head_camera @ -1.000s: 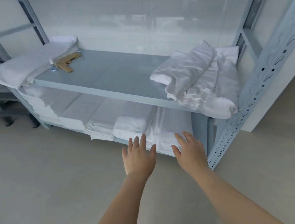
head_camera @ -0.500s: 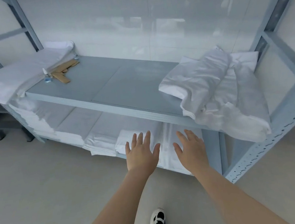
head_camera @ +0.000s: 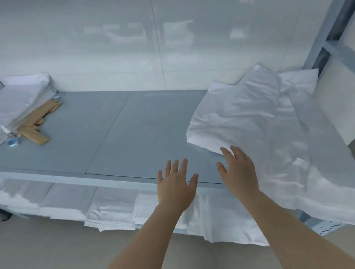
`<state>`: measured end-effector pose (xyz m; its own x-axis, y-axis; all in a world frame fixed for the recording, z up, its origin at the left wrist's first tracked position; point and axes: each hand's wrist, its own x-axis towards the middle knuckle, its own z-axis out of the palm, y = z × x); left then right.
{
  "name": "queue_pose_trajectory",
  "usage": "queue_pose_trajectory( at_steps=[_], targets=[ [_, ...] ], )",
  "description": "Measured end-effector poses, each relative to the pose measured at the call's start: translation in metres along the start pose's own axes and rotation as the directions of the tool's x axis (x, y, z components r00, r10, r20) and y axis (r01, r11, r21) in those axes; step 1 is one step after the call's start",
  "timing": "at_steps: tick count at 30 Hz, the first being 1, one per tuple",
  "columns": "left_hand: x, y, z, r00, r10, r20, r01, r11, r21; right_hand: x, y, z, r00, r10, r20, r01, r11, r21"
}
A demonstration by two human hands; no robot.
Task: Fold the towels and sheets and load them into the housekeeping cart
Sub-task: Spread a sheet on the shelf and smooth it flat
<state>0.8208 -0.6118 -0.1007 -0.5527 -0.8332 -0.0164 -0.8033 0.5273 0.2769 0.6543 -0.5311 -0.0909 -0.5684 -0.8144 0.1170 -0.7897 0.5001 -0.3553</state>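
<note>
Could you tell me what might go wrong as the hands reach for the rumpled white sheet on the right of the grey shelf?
The rumpled sheet already hangs over the shelf front edge, so a pull by the right hand at its near corner could drag it to the floor.
Both hands are open; the left hand is clear of the cloth, so a one-handed grab may bunch it.
Folded linens below jut out and could snag.

We're reading no text, labels or numbers anywhere around the shelf [head_camera: 97,139]; nothing legible is showing.
</note>
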Motion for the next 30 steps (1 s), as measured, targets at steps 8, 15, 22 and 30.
queue_pose_trajectory(
  at_steps=[8, 15, 22, 30],
  targets=[
    [0.084, 0.003, 0.004, 0.985, 0.173, 0.014, -0.173, 0.985, -0.03, 0.055, 0.017, 0.015, 0.992, 0.127, 0.026, -0.123, 0.986, -0.114],
    [0.151, 0.012, 0.036, 0.901, 0.434, 0.026, -0.431, 0.899, -0.084, 0.068, 0.04, 0.051, 0.951, 0.31, 0.003, -0.307, 0.944, -0.121],
    [0.201, 0.048, 0.091, 0.785, 0.617, 0.059, -0.61, 0.786, -0.102, 0.061, 0.055, 0.085, 0.923, 0.264, -0.281, -0.28, 0.96, -0.017],
    [0.194, 0.045, 0.064, 0.711, 0.693, -0.121, -0.701, 0.712, -0.037, 0.056, 0.038, 0.063, 0.929, 0.249, -0.275, -0.226, 0.968, 0.113]
  ],
)
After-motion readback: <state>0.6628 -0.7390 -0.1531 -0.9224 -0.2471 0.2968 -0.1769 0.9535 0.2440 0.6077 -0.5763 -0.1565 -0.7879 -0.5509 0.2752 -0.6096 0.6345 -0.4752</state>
